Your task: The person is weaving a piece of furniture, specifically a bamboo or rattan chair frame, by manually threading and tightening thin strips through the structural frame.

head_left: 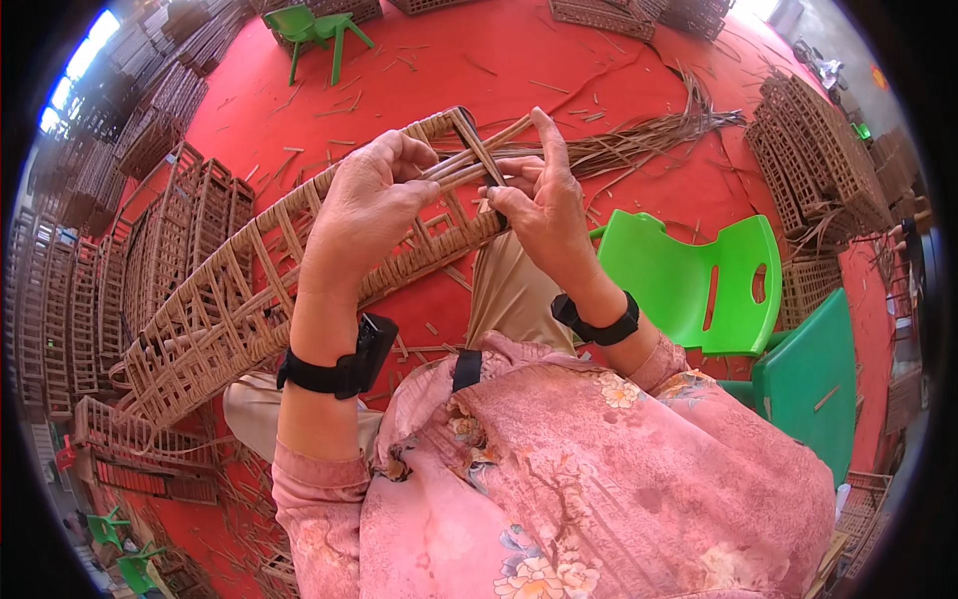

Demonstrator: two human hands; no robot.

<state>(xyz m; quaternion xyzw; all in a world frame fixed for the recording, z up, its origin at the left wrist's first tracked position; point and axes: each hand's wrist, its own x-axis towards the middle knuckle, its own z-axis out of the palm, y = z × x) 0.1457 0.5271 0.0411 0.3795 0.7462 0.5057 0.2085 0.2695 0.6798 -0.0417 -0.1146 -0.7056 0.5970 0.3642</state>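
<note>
In went the left hand (369, 195), pinched on slim strips (459, 164), while the right hand (547, 205) clamped a dark band (476, 143) on the wicker frame (404, 268)! It slanted over beige trousers (509, 290), above the red floor (429, 70).

The left forearm (327, 304) hides part of the woven frame (235, 344); the upper edge crops brown stacks (604, 16), the lower edge the pink shirt (599, 469).

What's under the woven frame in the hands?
Through the gaps in the woven frame, red floor covering shows; a beige trouser leg shows below its right end. What lies behind the dense weave and the left hand is covered.
</note>
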